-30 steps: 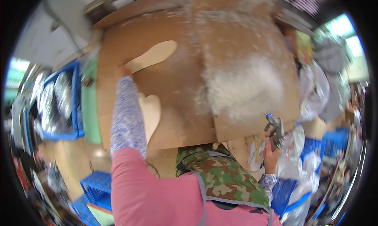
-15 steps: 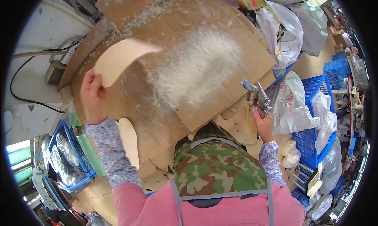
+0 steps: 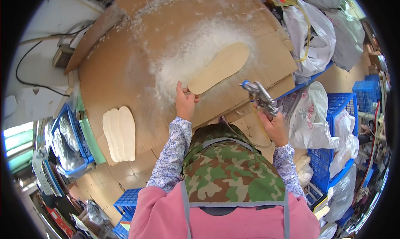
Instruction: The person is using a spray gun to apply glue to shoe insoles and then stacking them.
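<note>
Near the middle of the cardboard, my left hand (image 3: 186,103) is at the near end of a cream, sole-shaped insole (image 3: 221,68). That end sits between my fingertips, with the index finger stretched past its left side. The insole lies slanted over a patch of white fuzzy residue (image 3: 173,70). My right hand (image 3: 275,128) is wrapped round a metal spray gun (image 3: 261,96). Its blue nozzle points up and left, toward the insole. Farther left, several similar insoles (image 3: 119,135) lie overlapping in a row on the cardboard.
Cardboard sheets (image 3: 112,78) cover the work surface. A yellow hose (image 3: 309,39) hangs by white plastic bags (image 3: 310,26) at the right. Blue crates (image 3: 333,168) stand at my right, and another blue crate (image 3: 75,141) holds plastic-wrapped things at the left.
My left hand has moved right and brought the insole from the left down over the white patch. The row of insoles at left is now uncovered. The spray gun has shifted slightly left.
</note>
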Tool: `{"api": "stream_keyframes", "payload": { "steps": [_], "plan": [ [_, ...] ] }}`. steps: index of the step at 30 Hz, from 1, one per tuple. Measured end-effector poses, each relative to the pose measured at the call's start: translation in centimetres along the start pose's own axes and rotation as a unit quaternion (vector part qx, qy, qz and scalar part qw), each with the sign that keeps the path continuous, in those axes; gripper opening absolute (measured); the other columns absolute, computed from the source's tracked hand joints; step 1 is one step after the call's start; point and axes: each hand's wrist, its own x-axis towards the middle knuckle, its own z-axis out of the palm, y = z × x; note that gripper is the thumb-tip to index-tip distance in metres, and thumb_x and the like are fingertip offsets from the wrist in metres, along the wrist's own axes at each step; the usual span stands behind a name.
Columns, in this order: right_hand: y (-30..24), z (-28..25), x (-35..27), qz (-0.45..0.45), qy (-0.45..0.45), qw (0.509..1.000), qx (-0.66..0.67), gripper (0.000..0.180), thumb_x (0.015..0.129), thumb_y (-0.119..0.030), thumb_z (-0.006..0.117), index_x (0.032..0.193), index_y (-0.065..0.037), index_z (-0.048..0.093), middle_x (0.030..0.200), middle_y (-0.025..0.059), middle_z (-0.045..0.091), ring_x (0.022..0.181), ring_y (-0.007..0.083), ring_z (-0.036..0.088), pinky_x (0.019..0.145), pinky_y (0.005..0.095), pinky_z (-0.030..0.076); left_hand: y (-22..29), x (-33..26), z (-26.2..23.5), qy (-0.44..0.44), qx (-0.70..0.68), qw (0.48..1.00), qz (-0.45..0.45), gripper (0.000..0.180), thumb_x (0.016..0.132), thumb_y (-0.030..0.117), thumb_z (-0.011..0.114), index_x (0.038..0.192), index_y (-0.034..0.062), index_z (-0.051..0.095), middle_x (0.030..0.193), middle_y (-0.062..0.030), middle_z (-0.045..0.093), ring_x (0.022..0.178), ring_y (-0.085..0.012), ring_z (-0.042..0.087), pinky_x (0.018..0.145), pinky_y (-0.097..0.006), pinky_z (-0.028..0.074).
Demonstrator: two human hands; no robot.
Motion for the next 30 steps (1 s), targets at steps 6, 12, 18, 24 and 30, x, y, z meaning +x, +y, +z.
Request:
{"api": "stream_keyframes", "payload": {
  "steps": [6, 12, 18, 24, 30],
  "plan": [
    [-3.6, 3.8, 3.4, -0.134, -0.114, 0.984, 0.001, 0.029, 0.082, -0.003, 0.060, 0.110, 0.000, 0.054, 0.084, 0.0121, 0.059, 0.072, 0.0210, 0.056, 0.067, 0.0283, 0.045, -1.5, -0.4, -0.4, 0.027, -0.058, 0.998, -0.002, 0.064, 0.084, -0.003, 0.046, 0.139, -0.0010, 0.014, 0.113, -0.0190, 0.049, 0.082, -0.0207, 0.061, 0.066, -0.028, 0.054],
    [-4.7, 5.2, 4.9, -0.128, -0.184, 0.974, -0.016, 0.025, 0.086, -0.002, 0.057, 0.110, 0.000, 0.052, 0.084, 0.0041, 0.059, 0.075, 0.0115, 0.053, 0.070, 0.0247, 0.045, -1.7, -1.1, -0.4, 0.042, -0.090, 0.995, -0.009, 0.063, 0.084, -0.003, 0.046, 0.139, -0.0011, 0.016, 0.113, -0.0195, 0.049, 0.080, -0.0202, 0.061, 0.064, -0.027, 0.053],
    [-4.7, 4.4, 6.1, -0.113, -0.152, 0.981, -0.028, 0.027, 0.085, -0.003, 0.058, 0.111, -0.001, 0.051, 0.083, 0.0130, 0.062, 0.075, 0.0231, 0.062, 0.069, 0.0303, 0.047, -1.5, -1.1, -0.2, 0.040, -0.096, 0.994, -0.012, 0.060, 0.084, -0.002, 0.045, 0.138, -0.0014, 0.020, 0.112, -0.0193, 0.050, 0.078, -0.0186, 0.060, 0.062, -0.027, 0.053],
    [-3.8, 2.8, 7.3, -0.134, -0.090, 0.985, -0.055, 0.023, 0.085, -0.004, 0.058, 0.107, -0.001, 0.052, 0.080, 0.0119, 0.060, 0.070, 0.0227, 0.058, 0.067, 0.0292, 0.046, -0.7, -1.1, 0.1, 0.038, -0.063, 0.997, -0.017, 0.054, 0.083, -0.001, 0.046, 0.135, 0.0000, 0.031, 0.111, -0.0153, 0.053, 0.073, -0.0139, 0.058, 0.058, -0.024, 0.050],
    [-3.2, 0.8, 8.4, -0.147, -0.037, 0.986, -0.075, 0.015, 0.086, -0.006, 0.058, 0.099, -0.001, 0.053, 0.077, 0.0127, 0.058, 0.067, 0.0254, 0.057, 0.064, 0.0310, 0.045, -0.9, -0.7, 0.4, 0.037, -0.017, 0.999, -0.008, 0.052, 0.082, -0.001, 0.046, 0.133, 0.0009, 0.036, 0.112, -0.0128, 0.054, 0.069, -0.0112, 0.056, 0.055, -0.022, 0.047]
  ]
}}
